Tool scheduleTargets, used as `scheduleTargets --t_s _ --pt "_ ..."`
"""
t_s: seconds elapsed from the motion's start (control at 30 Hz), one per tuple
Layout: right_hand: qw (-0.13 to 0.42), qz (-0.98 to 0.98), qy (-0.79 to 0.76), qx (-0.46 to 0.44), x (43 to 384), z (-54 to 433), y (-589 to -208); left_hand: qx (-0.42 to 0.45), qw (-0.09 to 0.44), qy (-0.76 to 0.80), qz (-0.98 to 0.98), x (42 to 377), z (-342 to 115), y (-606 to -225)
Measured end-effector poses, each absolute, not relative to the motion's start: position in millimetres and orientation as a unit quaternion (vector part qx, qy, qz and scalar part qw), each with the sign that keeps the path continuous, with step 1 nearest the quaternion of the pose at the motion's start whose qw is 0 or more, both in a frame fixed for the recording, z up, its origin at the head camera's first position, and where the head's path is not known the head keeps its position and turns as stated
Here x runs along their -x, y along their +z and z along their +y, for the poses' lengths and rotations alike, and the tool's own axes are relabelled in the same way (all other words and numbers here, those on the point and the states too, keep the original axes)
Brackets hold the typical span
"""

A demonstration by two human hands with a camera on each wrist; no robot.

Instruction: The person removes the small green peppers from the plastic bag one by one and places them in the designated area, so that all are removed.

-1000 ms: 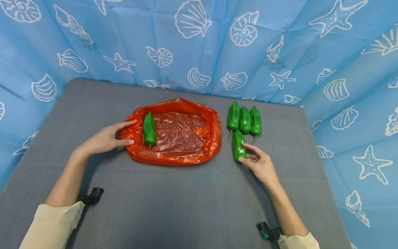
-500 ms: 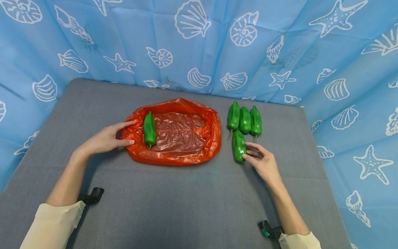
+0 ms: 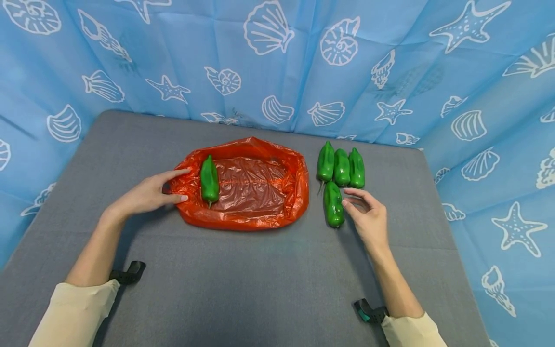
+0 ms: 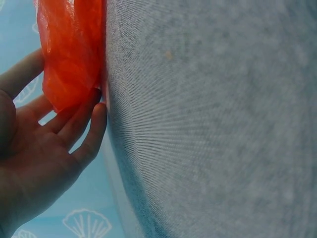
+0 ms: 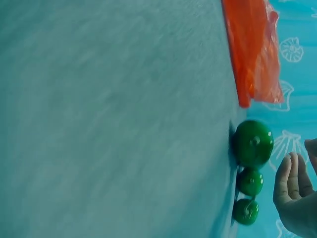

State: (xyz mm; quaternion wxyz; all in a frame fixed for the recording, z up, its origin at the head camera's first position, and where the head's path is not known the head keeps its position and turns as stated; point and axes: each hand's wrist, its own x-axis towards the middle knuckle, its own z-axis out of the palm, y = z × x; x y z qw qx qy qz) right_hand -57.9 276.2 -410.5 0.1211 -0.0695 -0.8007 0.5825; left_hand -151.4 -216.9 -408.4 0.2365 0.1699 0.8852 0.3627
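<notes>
A red plastic bag (image 3: 243,222) lies spread on the table with its mouth facing up and its rim folded outward. Inside it, at the left end, is a long green pepper (image 3: 210,180). My left hand (image 3: 145,194) rests at the bag's left end, index finger and thumb spread over the rim; the other fingers touch its outside in the left wrist view. To the right of the bag lies the nearest loose green pepper (image 3: 334,206). My right hand (image 3: 369,214) is just right of it, fingers relaxed and holding nothing; contact is hard to tell.
Behind the nearest pepper, a left pepper (image 3: 325,163), a middle pepper (image 3: 341,167) and a right pepper (image 3: 357,168) lie side by side. Grey cloth covers the table (image 3: 243,289). A blue shell-patterned curtain (image 3: 277,67) hangs behind and around it.
My right hand has let go of the nearest pepper and drawn back slightly to the right. That pepper stays almost where it was. The left hand and bag have not visibly moved.
</notes>
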Motion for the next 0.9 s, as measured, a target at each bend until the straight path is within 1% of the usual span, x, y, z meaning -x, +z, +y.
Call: scheduleTargets --t_s 0.3,0.6,0.9 --pt "0.096 -0.793 0.602 0.012 68 249 -401 -0.169 0.237 0.364 0.885 152 -217 -408" --pt "0.072 -0.787 0.612 -0.019 70 219 -371 -0.172 0.235 0.365 0.885 151 -218 -409" --pt "0.05 -0.778 0.625 -0.032 76 202 -370 -0.17 0.238 0.367 0.883 152 -217 -408"
